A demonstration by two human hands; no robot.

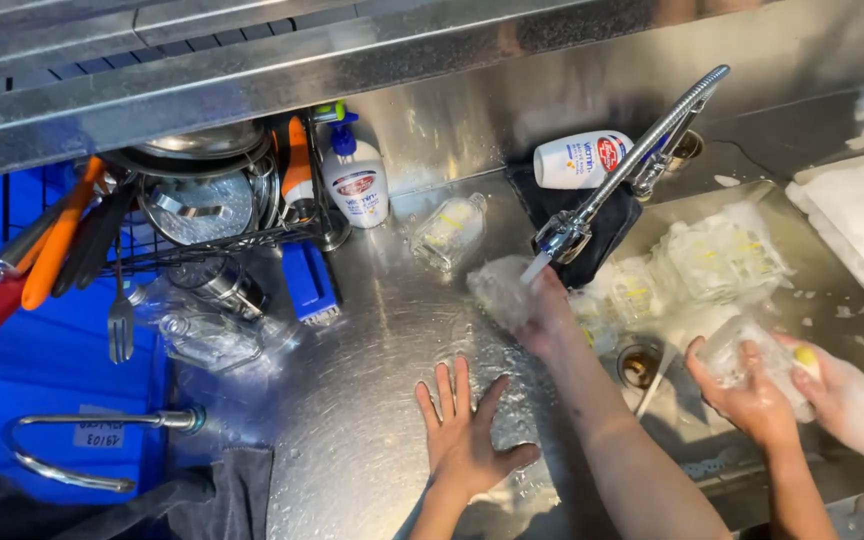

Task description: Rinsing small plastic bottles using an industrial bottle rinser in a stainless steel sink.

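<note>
Risk: suds make the grip slick; sudsy clear container [500, 288] could slip and crack on steel
Right hand [544, 318]: closed round the container, at faucet [632, 160] nozzle beside sink [832, 300]
Left hand [464, 440]: splayed flat on wet table [372, 400]; holds nothing

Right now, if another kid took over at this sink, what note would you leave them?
Left hand: flat on the wet counter, fingers spread, holding nothing.
Right hand: grips a foamy piece under the tap.
Done: one clear container lies on the counter near the soap bottle.
Left: sudsy containers piled in the sink.
Another person's hands scrub one alongside.
</note>
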